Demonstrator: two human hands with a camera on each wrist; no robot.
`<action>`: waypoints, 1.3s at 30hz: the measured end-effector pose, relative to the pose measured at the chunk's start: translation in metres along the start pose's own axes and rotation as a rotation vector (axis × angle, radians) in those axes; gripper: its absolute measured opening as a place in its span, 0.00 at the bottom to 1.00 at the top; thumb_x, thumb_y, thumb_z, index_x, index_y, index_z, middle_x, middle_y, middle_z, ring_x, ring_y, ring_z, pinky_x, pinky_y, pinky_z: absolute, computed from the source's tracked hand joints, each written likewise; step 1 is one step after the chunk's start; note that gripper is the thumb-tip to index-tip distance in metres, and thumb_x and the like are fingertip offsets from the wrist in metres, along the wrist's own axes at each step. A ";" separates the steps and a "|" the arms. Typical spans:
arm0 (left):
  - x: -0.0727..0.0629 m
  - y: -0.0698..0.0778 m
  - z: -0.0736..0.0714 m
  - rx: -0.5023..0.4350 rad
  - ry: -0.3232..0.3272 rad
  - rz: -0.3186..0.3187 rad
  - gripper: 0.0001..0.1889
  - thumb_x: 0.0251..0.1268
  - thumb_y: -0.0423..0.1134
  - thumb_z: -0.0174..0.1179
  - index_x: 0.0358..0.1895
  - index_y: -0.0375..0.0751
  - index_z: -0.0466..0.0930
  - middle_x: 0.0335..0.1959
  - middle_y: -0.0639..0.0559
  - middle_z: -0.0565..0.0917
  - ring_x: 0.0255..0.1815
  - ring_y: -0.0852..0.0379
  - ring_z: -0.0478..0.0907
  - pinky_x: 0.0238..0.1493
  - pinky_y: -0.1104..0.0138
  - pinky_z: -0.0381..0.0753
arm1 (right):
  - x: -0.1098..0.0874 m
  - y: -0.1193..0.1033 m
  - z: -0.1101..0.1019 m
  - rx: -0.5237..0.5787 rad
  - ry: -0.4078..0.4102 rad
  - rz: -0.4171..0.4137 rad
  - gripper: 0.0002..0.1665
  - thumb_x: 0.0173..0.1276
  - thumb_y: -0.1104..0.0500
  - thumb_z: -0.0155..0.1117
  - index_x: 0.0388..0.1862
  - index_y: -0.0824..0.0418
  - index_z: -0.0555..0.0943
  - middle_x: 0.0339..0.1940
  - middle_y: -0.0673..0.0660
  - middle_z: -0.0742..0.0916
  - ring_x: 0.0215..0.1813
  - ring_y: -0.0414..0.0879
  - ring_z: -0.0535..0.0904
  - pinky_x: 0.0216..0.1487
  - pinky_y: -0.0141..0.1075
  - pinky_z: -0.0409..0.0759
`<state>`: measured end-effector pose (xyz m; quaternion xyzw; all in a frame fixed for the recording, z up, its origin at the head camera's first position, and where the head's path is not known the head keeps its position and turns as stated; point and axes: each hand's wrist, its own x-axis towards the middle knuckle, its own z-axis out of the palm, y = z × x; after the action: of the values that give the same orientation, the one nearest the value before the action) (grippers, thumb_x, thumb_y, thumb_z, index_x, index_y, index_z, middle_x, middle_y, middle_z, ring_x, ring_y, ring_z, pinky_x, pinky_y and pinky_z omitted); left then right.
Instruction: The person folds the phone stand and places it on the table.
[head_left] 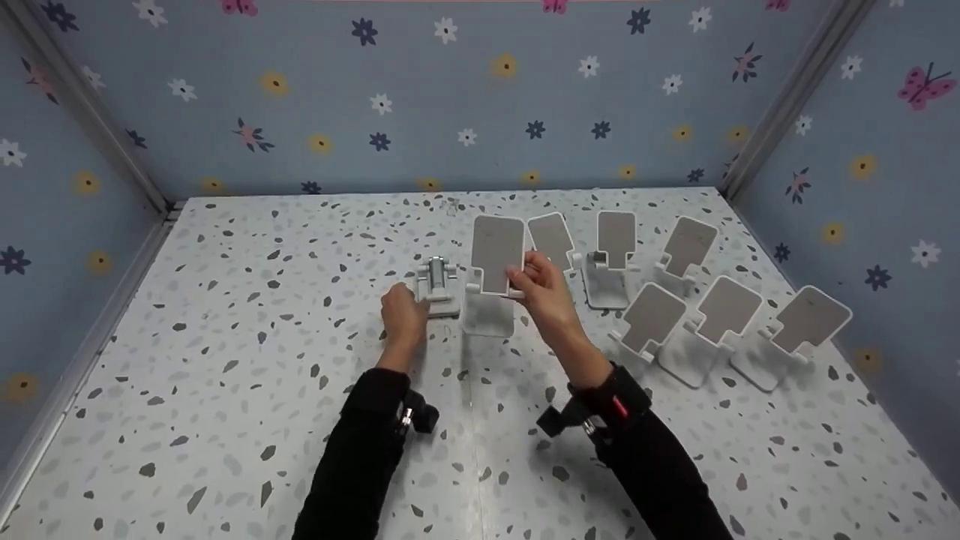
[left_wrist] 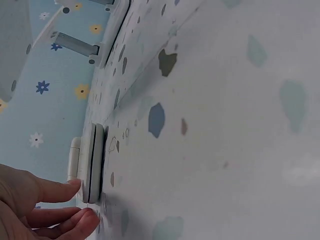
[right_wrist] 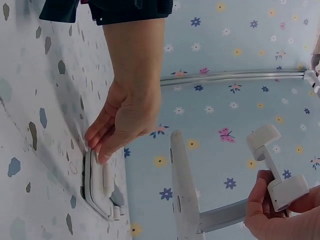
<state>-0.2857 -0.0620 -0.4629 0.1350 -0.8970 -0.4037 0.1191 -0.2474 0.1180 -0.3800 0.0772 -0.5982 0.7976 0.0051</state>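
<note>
A folded white phone stand (head_left: 444, 308) lies on the table, its grey metal arm showing on top. My left hand (head_left: 403, 316) pinches its left edge; the right wrist view shows the thumb and fingers of the left hand (right_wrist: 122, 117) at the end of the folded stand (right_wrist: 98, 182). Just to the right, an unfolded phone stand (head_left: 496, 241) has its grey-padded panel raised over its base. My right hand (head_left: 549, 298) grips that panel at its lower right corner, thumb on the front. In the right wrist view, my right hand (right_wrist: 265, 207) is around its white hinge end (right_wrist: 288, 191).
Several unfolded phone stands stand to the right, among them one at the back (head_left: 616, 234) and one at the far right (head_left: 811, 321). The speckled table (head_left: 225, 360) meets flowered walls (head_left: 420, 90) at the back and sides.
</note>
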 end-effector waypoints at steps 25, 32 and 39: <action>-0.082 0.044 -0.008 -0.942 -0.602 -0.116 0.20 0.55 0.22 0.54 0.52 0.16 0.65 0.45 0.25 0.74 0.36 0.45 0.80 0.37 0.64 0.81 | -0.021 -0.005 -0.038 -0.029 -0.085 -0.046 0.11 0.60 0.73 0.53 0.43 0.72 0.71 0.33 0.58 0.82 0.36 0.46 0.79 0.36 0.35 0.79; -0.086 0.043 -0.009 -0.929 -0.588 -0.111 0.20 0.54 0.21 0.55 0.51 0.18 0.67 0.45 0.27 0.75 0.39 0.43 0.79 0.38 0.62 0.81 | -0.023 -0.015 -0.040 -0.140 -0.112 -0.016 0.26 0.50 0.77 0.61 0.49 0.74 0.67 0.38 0.64 0.82 0.37 0.50 0.81 0.38 0.36 0.80; -0.086 0.044 -0.009 -0.917 -0.589 -0.076 0.19 0.53 0.21 0.54 0.50 0.16 0.67 0.43 0.26 0.76 0.38 0.44 0.79 0.36 0.63 0.81 | -0.022 -0.019 -0.045 -0.253 -0.094 -0.038 0.25 0.42 0.78 0.66 0.42 0.74 0.71 0.34 0.62 0.82 0.34 0.50 0.81 0.32 0.37 0.81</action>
<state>-0.2085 -0.0111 -0.4330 -0.0171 -0.6189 -0.7782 -0.1054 -0.2291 0.1685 -0.3767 0.1248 -0.6919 0.7111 0.0019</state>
